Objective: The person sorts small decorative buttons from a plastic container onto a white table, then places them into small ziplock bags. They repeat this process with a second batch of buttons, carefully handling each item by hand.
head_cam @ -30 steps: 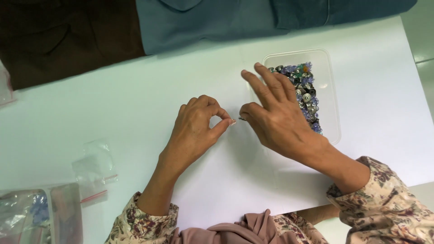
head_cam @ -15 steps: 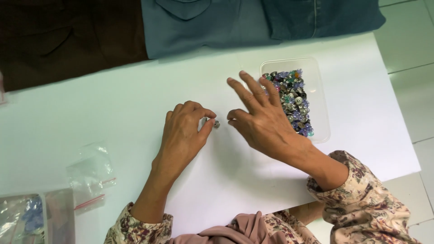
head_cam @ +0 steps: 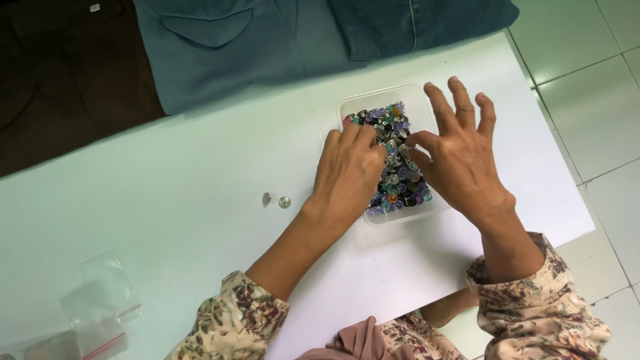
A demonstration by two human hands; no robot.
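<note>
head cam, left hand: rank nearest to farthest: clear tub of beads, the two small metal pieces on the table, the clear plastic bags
1. Clear tub of beads: under the left hand, whose fingers are in it, toward the right hand's side.
2. Two small metal pieces: on the white table, out to the left hand's own side.
3. Clear plastic bags: far left, near the table's near edge.

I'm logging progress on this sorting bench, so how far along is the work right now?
Done: two small metal snap pieces lie apart on the white table, outside the tub. In hand: the left hand and right hand are both picking in the clear plastic tub, fingertips down among the pieces; what they hold is hidden. Left: the tub holds a heap of metal and coloured pieces.
</note>
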